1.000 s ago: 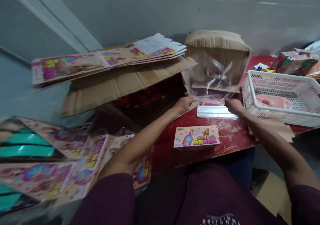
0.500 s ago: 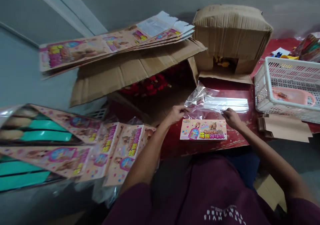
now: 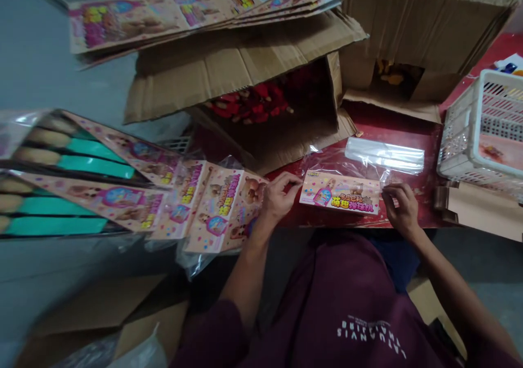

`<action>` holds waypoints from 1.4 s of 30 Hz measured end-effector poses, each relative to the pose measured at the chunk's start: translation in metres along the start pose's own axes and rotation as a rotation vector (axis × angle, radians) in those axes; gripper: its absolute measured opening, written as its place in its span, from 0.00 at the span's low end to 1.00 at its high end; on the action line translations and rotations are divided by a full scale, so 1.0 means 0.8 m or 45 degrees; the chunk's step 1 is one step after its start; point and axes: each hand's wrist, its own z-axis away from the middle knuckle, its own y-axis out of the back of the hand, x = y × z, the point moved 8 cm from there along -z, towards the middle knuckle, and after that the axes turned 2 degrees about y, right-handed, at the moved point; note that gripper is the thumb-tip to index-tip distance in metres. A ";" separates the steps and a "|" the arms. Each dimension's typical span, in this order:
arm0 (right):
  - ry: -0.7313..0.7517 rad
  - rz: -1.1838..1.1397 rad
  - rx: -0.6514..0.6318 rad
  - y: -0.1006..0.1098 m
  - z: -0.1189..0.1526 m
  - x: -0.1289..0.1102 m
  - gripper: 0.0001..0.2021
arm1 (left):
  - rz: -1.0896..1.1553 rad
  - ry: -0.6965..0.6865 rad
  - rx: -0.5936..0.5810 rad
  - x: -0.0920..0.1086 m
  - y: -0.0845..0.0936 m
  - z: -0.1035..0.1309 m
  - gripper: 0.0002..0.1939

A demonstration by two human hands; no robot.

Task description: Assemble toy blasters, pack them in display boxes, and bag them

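Observation:
A printed cardboard toy box (image 3: 340, 192) lies flat on the red table between my hands. Clear plastic bag film (image 3: 341, 162) spreads along its far side and reaches both ends; how much of the box is inside it I cannot tell. My left hand (image 3: 281, 194) pinches the film's edge at the box's left end. At the right end, my right hand (image 3: 401, 207) has its thumb and fingers closed on the bag's other edge. Just beyond lie flat clear plastic bags (image 3: 384, 155), stacked and shiny.
Bagged toy boxes (image 3: 216, 210) overlap on the left, beside triangular packs (image 3: 81, 155). An open carton (image 3: 245, 46) holds red items, with printed card sleeves (image 3: 159, 22) on its flap. Another carton (image 3: 417, 24) stands behind. A white basket (image 3: 457, 133) stands right, near a cardboard piece (image 3: 486, 207).
The bag film has come toward me, from beyond the box to its far side and ends. My hands have moved apart to either end of the box. The camera view has tilted down.

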 end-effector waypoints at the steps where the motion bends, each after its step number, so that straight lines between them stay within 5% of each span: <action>1: 0.034 0.029 0.009 0.003 0.006 -0.009 0.09 | -0.033 -0.052 0.047 0.006 0.003 0.014 0.05; 8: 0.271 0.257 0.001 -0.004 0.070 -0.032 0.18 | -0.340 -0.292 0.177 0.015 -0.008 0.092 0.06; 12: 0.352 0.349 -0.062 -0.016 0.102 -0.026 0.17 | -0.436 -0.303 0.067 -0.007 -0.035 0.120 0.06; 15: 0.335 0.386 -0.150 -0.031 0.118 -0.013 0.15 | -0.383 -0.119 -0.017 -0.043 -0.057 0.132 0.06; 19: 0.010 0.284 -0.280 -0.056 0.132 0.024 0.09 | -0.085 0.392 -0.087 -0.108 -0.087 0.144 0.05; 23: -0.537 -0.003 -0.346 -0.080 0.151 0.064 0.07 | 0.084 0.619 -0.074 -0.139 -0.112 0.151 0.10; 27: -0.737 -0.131 -0.303 -0.089 0.154 0.075 0.08 | 0.331 0.838 -0.063 -0.159 -0.121 0.152 0.16; 32: -1.036 -0.292 -0.151 -0.081 0.143 0.098 0.17 | 0.641 1.011 0.072 -0.164 -0.119 0.129 0.21; 38: -1.132 -0.578 -0.215 -0.113 0.114 0.086 0.21 | 0.906 1.069 -0.030 -0.146 -0.142 0.097 0.25; 42: -1.141 -0.489 -0.195 -0.121 0.122 0.090 0.23 | 0.925 1.036 -0.089 -0.140 -0.140 0.090 0.26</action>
